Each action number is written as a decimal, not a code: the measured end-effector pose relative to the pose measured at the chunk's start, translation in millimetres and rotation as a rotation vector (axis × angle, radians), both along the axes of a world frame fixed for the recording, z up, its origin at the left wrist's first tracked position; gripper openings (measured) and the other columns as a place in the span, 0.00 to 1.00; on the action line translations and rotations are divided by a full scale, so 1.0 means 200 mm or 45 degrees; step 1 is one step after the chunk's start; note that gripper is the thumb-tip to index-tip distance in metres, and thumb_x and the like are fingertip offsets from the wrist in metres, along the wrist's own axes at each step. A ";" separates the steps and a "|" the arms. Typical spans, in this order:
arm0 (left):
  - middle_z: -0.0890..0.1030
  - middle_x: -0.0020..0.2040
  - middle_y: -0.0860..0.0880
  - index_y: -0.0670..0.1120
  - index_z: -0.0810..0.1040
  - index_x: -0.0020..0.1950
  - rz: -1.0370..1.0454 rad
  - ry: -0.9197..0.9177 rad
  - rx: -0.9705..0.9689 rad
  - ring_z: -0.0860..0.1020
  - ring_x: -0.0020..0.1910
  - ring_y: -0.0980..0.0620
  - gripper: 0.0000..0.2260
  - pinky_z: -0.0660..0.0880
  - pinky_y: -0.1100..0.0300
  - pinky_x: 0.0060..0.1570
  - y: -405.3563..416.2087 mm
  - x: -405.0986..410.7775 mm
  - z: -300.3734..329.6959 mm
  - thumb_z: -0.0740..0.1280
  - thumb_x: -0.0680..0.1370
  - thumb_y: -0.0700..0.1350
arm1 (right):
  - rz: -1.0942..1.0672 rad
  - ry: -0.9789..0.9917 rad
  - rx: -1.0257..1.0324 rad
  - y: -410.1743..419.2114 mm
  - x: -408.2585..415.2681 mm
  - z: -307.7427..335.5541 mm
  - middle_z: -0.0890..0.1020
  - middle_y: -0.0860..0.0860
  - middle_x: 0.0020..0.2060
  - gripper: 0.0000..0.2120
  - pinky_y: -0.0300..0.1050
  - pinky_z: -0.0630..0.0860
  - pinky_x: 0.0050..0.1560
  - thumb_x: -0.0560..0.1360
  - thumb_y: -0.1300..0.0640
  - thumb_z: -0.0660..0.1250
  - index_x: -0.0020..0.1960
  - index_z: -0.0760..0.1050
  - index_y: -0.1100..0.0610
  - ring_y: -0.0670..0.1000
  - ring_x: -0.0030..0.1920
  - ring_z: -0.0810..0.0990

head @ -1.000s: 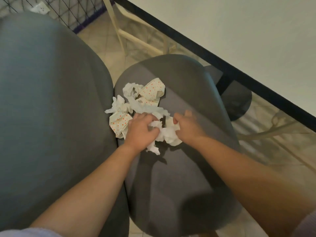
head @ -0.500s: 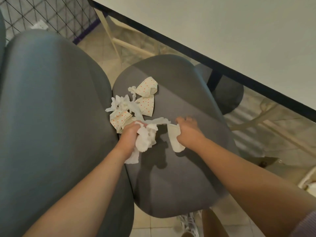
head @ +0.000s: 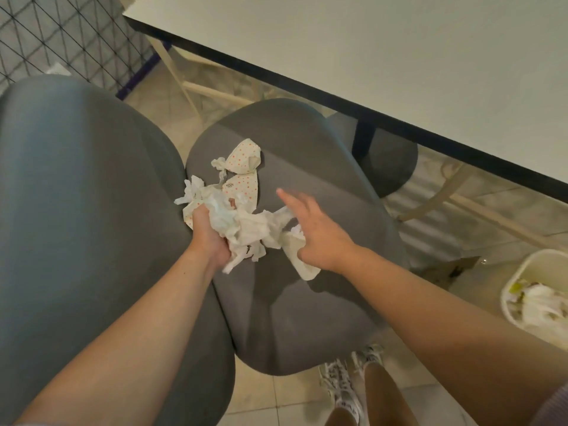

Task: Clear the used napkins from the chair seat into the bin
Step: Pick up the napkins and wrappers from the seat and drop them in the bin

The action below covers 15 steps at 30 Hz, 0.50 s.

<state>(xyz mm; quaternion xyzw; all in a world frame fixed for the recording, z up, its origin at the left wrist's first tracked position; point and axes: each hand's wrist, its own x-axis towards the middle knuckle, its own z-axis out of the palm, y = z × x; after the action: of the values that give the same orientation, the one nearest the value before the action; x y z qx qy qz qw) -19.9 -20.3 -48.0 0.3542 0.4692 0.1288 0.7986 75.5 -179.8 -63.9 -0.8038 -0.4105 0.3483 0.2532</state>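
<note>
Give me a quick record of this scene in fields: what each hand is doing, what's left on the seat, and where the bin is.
left hand: grips a wad of white napkins
right hand: fingers spread, palm on a white napkin
chair seat: dotted napkins lie at the far left
bin: on the floor, far right, already holding paper
</note>
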 end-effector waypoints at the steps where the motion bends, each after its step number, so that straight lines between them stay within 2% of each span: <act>1: 0.72 0.23 0.53 0.49 0.72 0.26 -0.006 -0.013 -0.006 0.71 0.24 0.55 0.23 0.68 0.70 0.26 -0.01 0.00 0.00 0.50 0.78 0.51 | 0.090 -0.004 0.010 0.01 -0.02 0.00 0.48 0.46 0.76 0.49 0.45 0.74 0.45 0.66 0.71 0.64 0.75 0.46 0.40 0.55 0.68 0.67; 3: 0.72 0.21 0.52 0.49 0.73 0.21 -0.014 -0.018 -0.032 0.71 0.19 0.55 0.29 0.67 0.71 0.23 -0.03 0.01 0.00 0.49 0.79 0.54 | 0.170 0.042 0.012 0.03 -0.04 0.00 0.51 0.44 0.76 0.42 0.50 0.77 0.51 0.66 0.70 0.64 0.73 0.53 0.46 0.55 0.67 0.69; 4: 0.72 0.21 0.52 0.48 0.73 0.20 -0.022 0.000 -0.051 0.71 0.19 0.55 0.30 0.67 0.71 0.23 -0.04 0.01 -0.01 0.49 0.78 0.57 | 0.159 0.096 0.010 0.04 -0.05 -0.01 0.57 0.46 0.75 0.39 0.53 0.77 0.54 0.66 0.70 0.65 0.71 0.55 0.49 0.56 0.66 0.71; 6: 0.72 0.23 0.52 0.48 0.73 0.24 -0.018 0.016 -0.067 0.71 0.21 0.54 0.28 0.67 0.70 0.25 -0.03 0.00 -0.01 0.50 0.77 0.60 | 0.110 0.197 -0.008 0.07 -0.06 -0.01 0.71 0.52 0.64 0.37 0.58 0.77 0.52 0.65 0.68 0.66 0.67 0.56 0.48 0.58 0.58 0.75; 7: 0.72 0.25 0.52 0.48 0.73 0.27 0.005 0.011 -0.068 0.71 0.24 0.54 0.26 0.67 0.68 0.27 -0.02 -0.01 -0.01 0.51 0.76 0.62 | 0.082 0.247 -0.016 0.08 -0.05 -0.01 0.74 0.54 0.59 0.39 0.59 0.78 0.51 0.65 0.68 0.67 0.68 0.54 0.45 0.59 0.55 0.76; 8: 0.73 0.27 0.52 0.49 0.74 0.31 0.036 -0.010 -0.072 0.71 0.27 0.53 0.25 0.68 0.67 0.30 0.00 -0.01 -0.01 0.50 0.75 0.63 | 0.043 0.318 -0.027 0.09 -0.05 -0.01 0.75 0.55 0.58 0.44 0.59 0.78 0.52 0.65 0.67 0.68 0.70 0.50 0.42 0.59 0.55 0.76; 10: 0.74 0.29 0.52 0.49 0.76 0.30 0.071 -0.055 -0.082 0.74 0.28 0.53 0.28 0.71 0.66 0.31 0.03 -0.01 -0.01 0.49 0.76 0.64 | -0.052 0.551 -0.036 0.09 -0.04 0.00 0.72 0.51 0.64 0.54 0.55 0.77 0.57 0.64 0.69 0.71 0.74 0.41 0.38 0.57 0.59 0.75; 11: 0.75 0.28 0.52 0.48 0.77 0.28 0.087 -0.081 -0.090 0.74 0.26 0.53 0.29 0.72 0.67 0.30 0.03 -0.01 0.00 0.49 0.76 0.63 | -0.095 0.696 -0.028 0.09 -0.04 0.01 0.69 0.47 0.65 0.56 0.52 0.79 0.55 0.64 0.70 0.71 0.74 0.39 0.37 0.55 0.61 0.74; 13: 0.76 0.26 0.52 0.48 0.77 0.25 0.107 -0.150 -0.098 0.75 0.24 0.53 0.30 0.73 0.68 0.28 0.04 0.01 0.01 0.48 0.78 0.60 | -0.161 0.911 -0.028 0.11 -0.05 0.00 0.69 0.43 0.62 0.56 0.43 0.79 0.40 0.65 0.71 0.71 0.74 0.41 0.36 0.52 0.57 0.75; 15: 0.78 0.26 0.51 0.48 0.78 0.24 0.145 -0.220 -0.124 0.77 0.24 0.52 0.32 0.76 0.66 0.30 0.03 0.03 0.04 0.47 0.79 0.60 | -0.189 1.006 -0.056 0.13 -0.05 0.00 0.73 0.45 0.58 0.52 0.39 0.75 0.32 0.65 0.70 0.72 0.72 0.47 0.35 0.49 0.50 0.76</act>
<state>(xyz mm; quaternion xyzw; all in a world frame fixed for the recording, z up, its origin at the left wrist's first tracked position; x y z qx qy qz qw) -13.2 -13.8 -39.4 0.2753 0.4235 0.1809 0.8439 65.2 -154.5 -63.9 -0.6409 -0.2147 0.6199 0.3987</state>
